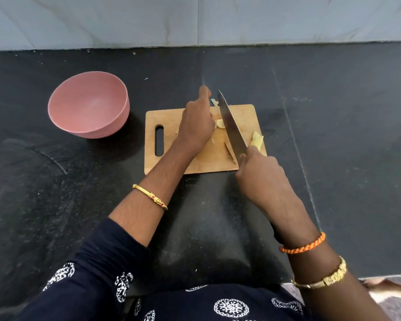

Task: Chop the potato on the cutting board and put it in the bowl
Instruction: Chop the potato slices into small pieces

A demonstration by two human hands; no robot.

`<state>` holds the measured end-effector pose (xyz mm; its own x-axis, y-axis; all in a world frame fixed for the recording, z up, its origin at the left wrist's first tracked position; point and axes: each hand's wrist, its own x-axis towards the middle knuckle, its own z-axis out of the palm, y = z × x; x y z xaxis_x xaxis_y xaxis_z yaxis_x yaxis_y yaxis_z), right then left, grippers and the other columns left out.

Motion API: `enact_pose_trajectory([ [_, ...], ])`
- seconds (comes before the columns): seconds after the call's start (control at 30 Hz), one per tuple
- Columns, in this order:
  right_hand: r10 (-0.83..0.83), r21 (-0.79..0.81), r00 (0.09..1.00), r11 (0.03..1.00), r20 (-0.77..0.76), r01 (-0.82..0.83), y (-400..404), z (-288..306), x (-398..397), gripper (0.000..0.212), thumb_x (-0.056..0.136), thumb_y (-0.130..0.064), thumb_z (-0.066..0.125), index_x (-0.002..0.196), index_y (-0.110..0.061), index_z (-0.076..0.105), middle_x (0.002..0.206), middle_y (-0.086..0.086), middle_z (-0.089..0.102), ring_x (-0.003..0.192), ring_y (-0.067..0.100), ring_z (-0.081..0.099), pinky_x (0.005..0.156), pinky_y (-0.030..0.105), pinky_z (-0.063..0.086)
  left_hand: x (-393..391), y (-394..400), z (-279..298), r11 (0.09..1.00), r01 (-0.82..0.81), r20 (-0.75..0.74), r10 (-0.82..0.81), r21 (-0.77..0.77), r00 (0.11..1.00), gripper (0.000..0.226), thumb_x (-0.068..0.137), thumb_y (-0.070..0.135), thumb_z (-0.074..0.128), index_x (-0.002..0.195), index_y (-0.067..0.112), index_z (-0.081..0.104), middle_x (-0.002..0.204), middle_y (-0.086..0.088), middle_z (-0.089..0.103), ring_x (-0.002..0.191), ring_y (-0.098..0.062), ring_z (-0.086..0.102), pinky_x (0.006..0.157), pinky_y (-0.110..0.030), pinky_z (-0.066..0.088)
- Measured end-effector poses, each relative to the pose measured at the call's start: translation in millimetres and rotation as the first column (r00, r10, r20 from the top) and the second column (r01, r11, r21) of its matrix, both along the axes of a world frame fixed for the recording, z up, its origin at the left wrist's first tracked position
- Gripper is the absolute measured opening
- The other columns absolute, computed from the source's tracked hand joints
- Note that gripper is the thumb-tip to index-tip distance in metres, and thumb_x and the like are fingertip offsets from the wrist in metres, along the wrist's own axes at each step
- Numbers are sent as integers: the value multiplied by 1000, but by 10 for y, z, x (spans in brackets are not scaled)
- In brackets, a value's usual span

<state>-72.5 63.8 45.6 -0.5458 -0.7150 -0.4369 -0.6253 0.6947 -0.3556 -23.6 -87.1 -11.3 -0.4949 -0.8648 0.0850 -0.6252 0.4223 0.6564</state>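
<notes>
- Bowl (88,105) first, pink and upright on your dark counter (333,135), at about 9 o'clock from the cutting board (171,163) and just beside it, not touching.
- The cutting board is wooden, with its handle slot at its 9 o'clock end.
- Your left hand (196,125) lies over the middle of the board, fingers curled down onto a potato piece (220,123) that peeks out at 3 o'clock of the knuckles; how much potato it covers you cannot tell from here.
- One finger of that hand points out toward 12 o'clock, past the far edge of the board.
- The knife (230,123) runs from your right hand up toward 11 o'clock, blade tilted, its tip beyond the board's far edge, right beside the left hand.
- A thin cut sliver (230,152) lies on the board just at 7 o'clock of the blade.
- More cut potato wedges (257,140) sit at the board's 3 o'clock edge, just above your right hand.
- Your right hand (259,172) is wrapped closed round the knife handle at the board's 5 o'clock corner.
</notes>
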Motion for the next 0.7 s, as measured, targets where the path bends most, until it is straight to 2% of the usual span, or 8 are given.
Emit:
enact_pose_trajectory([
  [0.23,3,66,1000,998,8,-3,-130,-62,-17,11,101,-21,36,109,-16,40,72,1,37,76,20,47,63,34,39,-8,-2,-11,1000,25,8,-25,12,1000,61,80,2,69,130,13,36,89,-5,69,77,-15,66,78,-31,56],
  [0.33,1,69,1000,998,23,-3,-152,-59,-26,14,101,-22,37,113,-16,41,72,1,36,71,17,44,55,29,36,-3,-1,-13,1000,25,3,-26,16,1000,61,80,3,69,130,13,37,89,-5,69,77,-14,66,79,-30,56],
  [0.5,-30,45,997,999,64,27,-174,-64,-38,21,101,-22,38,119,-14,44,77,1,41,84,21,54,71,35,48,-6,16,-6,1000,16,-1,-16,9,1000,60,80,5,71,128,14,38,87,-2,68,75,-11,65,77,-26,55],
  [0.7,-40,37,995,999,94,37,-258,-116,-12,17,100,-21,40,116,-15,43,74,-1,39,82,20,52,71,34,46,-8,28,-3,1000,22,10,-22,-1,1000,57,81,5,69,127,14,37,87,-4,67,74,-14,65,78,-29,56],
])
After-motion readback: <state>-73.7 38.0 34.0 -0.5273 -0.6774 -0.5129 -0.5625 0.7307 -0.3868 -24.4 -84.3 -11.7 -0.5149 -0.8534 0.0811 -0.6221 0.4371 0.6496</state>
